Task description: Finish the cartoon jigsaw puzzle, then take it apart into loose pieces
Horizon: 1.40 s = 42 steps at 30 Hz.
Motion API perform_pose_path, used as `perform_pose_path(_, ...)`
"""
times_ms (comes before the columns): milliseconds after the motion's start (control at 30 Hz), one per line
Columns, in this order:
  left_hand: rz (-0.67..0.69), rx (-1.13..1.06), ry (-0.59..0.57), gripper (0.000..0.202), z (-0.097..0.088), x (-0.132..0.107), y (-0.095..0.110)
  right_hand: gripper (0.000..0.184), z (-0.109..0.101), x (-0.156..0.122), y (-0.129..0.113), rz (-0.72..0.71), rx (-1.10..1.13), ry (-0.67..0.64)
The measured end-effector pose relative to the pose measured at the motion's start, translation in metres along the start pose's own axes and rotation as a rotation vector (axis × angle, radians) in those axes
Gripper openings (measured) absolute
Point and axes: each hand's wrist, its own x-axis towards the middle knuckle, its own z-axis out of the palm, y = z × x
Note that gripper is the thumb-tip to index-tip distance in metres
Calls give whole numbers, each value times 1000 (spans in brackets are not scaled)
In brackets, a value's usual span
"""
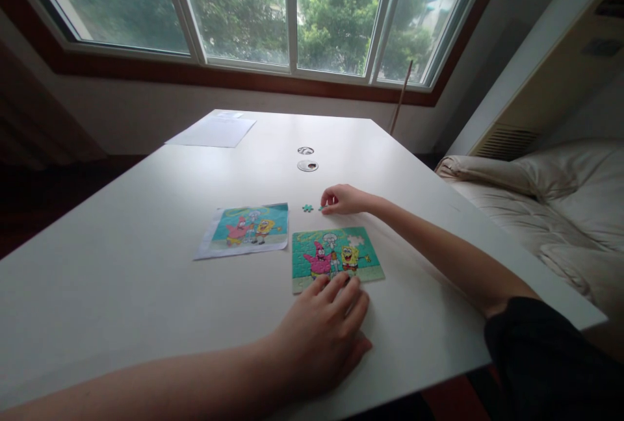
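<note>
A nearly filled jigsaw puzzle [316, 236] with cartoon figures lies on the white table, with a pale gap near its upper right. My left hand [324, 327] rests at the puzzle's near edge, fingers slightly bent and apart, fingertips touching it and covering part of the bottom. Beyond the puzzle, my right hand [345, 200] pinches a small green puzzle piece [322, 208] at the tabletop. One loose green puzzle piece [307, 208] lies just left of those fingertips. A printed picture sheet [248, 229] showing the same figures lies to the puzzle's left.
Two round metallic fittings [307, 165] are in the middle of the white table [121, 265]. Papers [214, 130] lie at its far left corner. A cushioned seat [560, 193] stands along the right, and a window [244, 12] is behind the table.
</note>
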Motion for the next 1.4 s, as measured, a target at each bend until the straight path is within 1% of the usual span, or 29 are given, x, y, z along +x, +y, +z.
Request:
perform_pose_path(100, -1, -3, -1, 45, 0, 0, 1, 22, -6, 4, -1, 27, 20, -101)
perform_pose_path(167, -1, -6, -1, 46, -1, 0, 1, 22, -8, 1, 0, 18, 43, -114)
perform_pose_path(267, -3, -13, -3, 45, -2, 1, 1, 24, -9, -12, 1, -42, 110, -69)
perform_pose_path(400, -14, -17, -8, 42, -5, 3, 1, 24, -10, -39, 0, -118, 197, -3)
perform_pose_path(600, -4, -25, 4, 39, -11, 11, -4, 26, -7, -79, -3, -53, 330, 47)
perform_pose_path(767, -21, -44, 31, 42, -6, 16, -13, 30, 4, -98, -6, 1, 367, 70)
perform_pose_path(867, -17, -52, 34, 45, -1, 15, -16, 30, 12, -102, -6, 16, 394, 89)
perform_pose_path(1033, -20, -53, 39, 45, 2, 14, -16, 30, 22, -103, -5, 40, 407, 169)
perform_pose_path(1300, -28, -55, 39, 45, 4, 14, -16, 20, 31, -105, -7, 48, 213, 305)
perform_pose_path(1400, -29, -54, 38, 45, 4, 14, -16, 20, 32, -104, -8, 47, 141, 340)
